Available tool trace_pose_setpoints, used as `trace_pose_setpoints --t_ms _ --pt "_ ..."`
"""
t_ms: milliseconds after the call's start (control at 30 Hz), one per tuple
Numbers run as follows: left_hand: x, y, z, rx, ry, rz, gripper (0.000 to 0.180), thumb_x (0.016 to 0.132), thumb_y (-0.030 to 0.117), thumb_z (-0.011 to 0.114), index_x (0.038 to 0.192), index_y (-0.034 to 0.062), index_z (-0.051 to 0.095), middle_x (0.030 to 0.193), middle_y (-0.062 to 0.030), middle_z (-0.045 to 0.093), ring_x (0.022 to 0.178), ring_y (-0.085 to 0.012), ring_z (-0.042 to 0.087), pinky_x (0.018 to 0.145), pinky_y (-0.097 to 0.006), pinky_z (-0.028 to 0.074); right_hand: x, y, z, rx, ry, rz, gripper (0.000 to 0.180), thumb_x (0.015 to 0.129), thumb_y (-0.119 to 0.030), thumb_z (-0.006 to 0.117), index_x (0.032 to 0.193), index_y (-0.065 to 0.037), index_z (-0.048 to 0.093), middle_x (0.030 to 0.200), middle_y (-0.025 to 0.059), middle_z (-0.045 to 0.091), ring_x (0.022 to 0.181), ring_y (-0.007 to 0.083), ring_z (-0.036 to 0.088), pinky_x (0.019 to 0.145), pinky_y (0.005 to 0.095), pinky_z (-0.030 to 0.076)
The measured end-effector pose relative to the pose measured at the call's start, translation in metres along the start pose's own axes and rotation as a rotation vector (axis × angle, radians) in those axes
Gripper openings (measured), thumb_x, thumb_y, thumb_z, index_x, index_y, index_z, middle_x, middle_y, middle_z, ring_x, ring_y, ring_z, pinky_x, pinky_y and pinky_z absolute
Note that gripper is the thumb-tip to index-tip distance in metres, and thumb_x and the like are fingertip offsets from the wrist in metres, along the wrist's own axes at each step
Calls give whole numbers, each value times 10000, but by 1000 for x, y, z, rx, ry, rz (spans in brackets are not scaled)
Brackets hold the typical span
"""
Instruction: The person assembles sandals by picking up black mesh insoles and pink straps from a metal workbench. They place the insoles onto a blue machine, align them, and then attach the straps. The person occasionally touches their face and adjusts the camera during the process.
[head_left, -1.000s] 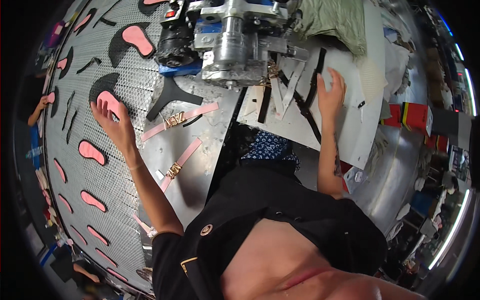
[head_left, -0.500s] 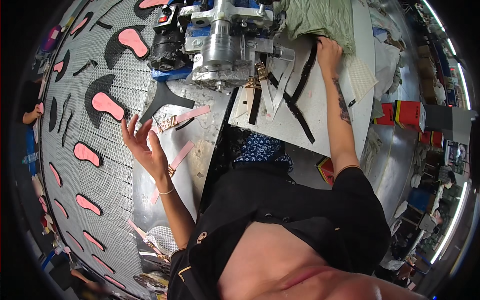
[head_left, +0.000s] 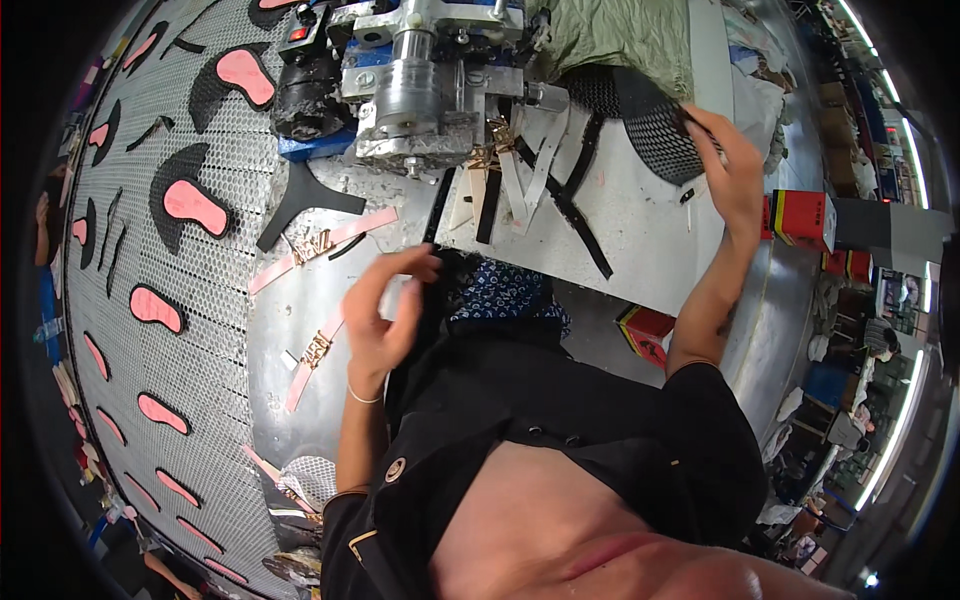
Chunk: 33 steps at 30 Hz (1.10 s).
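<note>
On the right, my right hand [head_left: 728,165] pinches the edge of a black perforated mesh piece [head_left: 658,135], its other end reaching under a green cloth [head_left: 620,40]. My left hand [head_left: 382,312] hovers over the metal worktop's inner edge, fingers curved and apart, holding nothing. Beside it lies a pink strap with a gold buckle [head_left: 316,350]. A similar pink strap [head_left: 372,222] and a black Y-shaped piece [head_left: 310,200] rest farther off. Black strips [head_left: 582,228] and pale strips [head_left: 543,165] with gold buckles are spread on the white tabletop [head_left: 640,235].
A metal machine [head_left: 410,95] stands at the far centre. To the left, a grid-surfaced conveyor [head_left: 215,340] carries several pink insoles [head_left: 197,207] and black mesh pieces. Red boxes [head_left: 803,220] sit beyond the right table edge. Another person's hand [head_left: 42,212] shows at far left.
My right hand has come out from the green cloth toward me and rightward, bringing the mesh piece into sight. My left hand has moved right and nearer, away from the pink straps.
</note>
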<state>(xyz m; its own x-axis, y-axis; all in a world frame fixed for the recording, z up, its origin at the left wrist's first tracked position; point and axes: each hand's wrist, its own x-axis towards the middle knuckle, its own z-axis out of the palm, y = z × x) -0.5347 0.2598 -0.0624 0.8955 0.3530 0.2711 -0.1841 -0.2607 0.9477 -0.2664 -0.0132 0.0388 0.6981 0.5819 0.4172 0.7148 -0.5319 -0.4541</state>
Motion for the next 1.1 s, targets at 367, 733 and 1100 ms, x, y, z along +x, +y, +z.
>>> trace_pose_setpoints --t_ms 367,733,1100 --pt "19 11 68 -974 -335 -363 853 915 649 416 1401 -51 372 1332 -152 518 1178 -215 535 990 -330 414 -58 -67 13 569 -125 -711 213 802 -221 563 631 -129 651 892 74 713 1002 288 618 1000 550 380" --pt "27 28 60 -791 -61 -397 270 991 140 444 1075 -58 607 939 -71 673 831 -92 624 739 -246 513 -91 -75 53 1198 -77 270 715 884 -276 642 1399 113 334 1334 272 482 1230 283 500 1048 374 374" --pt "35 18 60 -911 -129 -514 457 1001 317 468 971 -105 642 874 -141 689 745 -166 671 708 -285 551 -101 -75 42 1082 -156 476 338 821 10 605 1134 137 588 1053 166 668 933 193 640 899 306 469"
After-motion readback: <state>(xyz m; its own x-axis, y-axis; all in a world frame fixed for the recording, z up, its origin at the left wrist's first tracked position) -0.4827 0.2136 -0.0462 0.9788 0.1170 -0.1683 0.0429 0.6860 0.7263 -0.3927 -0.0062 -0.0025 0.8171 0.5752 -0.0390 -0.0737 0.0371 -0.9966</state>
